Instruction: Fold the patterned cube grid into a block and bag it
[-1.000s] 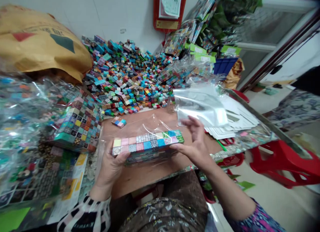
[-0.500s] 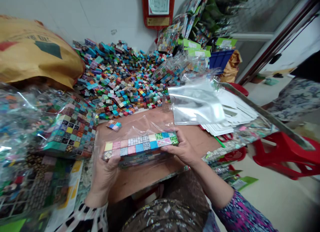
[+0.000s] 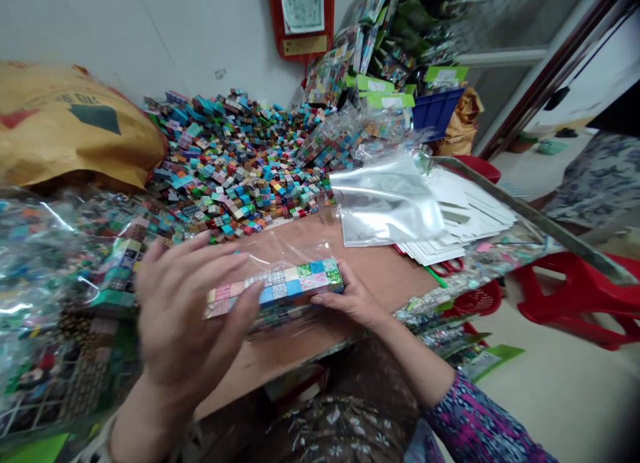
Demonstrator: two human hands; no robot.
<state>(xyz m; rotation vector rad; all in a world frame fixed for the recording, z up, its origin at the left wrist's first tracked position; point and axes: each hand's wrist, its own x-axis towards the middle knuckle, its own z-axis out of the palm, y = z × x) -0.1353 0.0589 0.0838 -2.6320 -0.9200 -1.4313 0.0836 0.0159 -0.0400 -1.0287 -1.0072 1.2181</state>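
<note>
Left hand (image 3: 187, 310): raised at the left end of the block bar (image 3: 295, 281), between it and the camera. Its fingers are stretched well out, thumb spread wide from them, no grip visible. It's motion-blurred and covers part of that end, so can't tell whether it touches the plastic.

Right hand (image 3: 353, 295): closed around the right end of the bar, thumb on the near side, other fingers wrapping behind, mostly hidden.

Bar is a long two-row set of small printed cubes: pink, blue, white, green. It sits inside a clear bag (image 3: 277, 246), loose plastic rising off the far side. Position: over the brown near part of the counter (image 3: 255, 363), in front of the person, roughly crosswise, right end slightly farther away. Can't tell if the underside rests on the surface.

Around it: big heap of loose cubes (image 3: 245, 170) behind, against the wall. Yellow sack (image 3: 75, 143) at far left, bagged cubes (image 3: 115, 273) in front of it, just beyond the left hand. To the right of the bar, a stack of flat clear bags (image 3: 390, 213) partly over white cards (image 3: 480, 213), red handles (image 3: 454, 267) poking out at the near edge. Farther back, a blue bin (image 3: 437, 113) next to packs with green labels (image 3: 387, 98). Red stool (image 3: 565, 290) on the floor, right of the counter.
</note>
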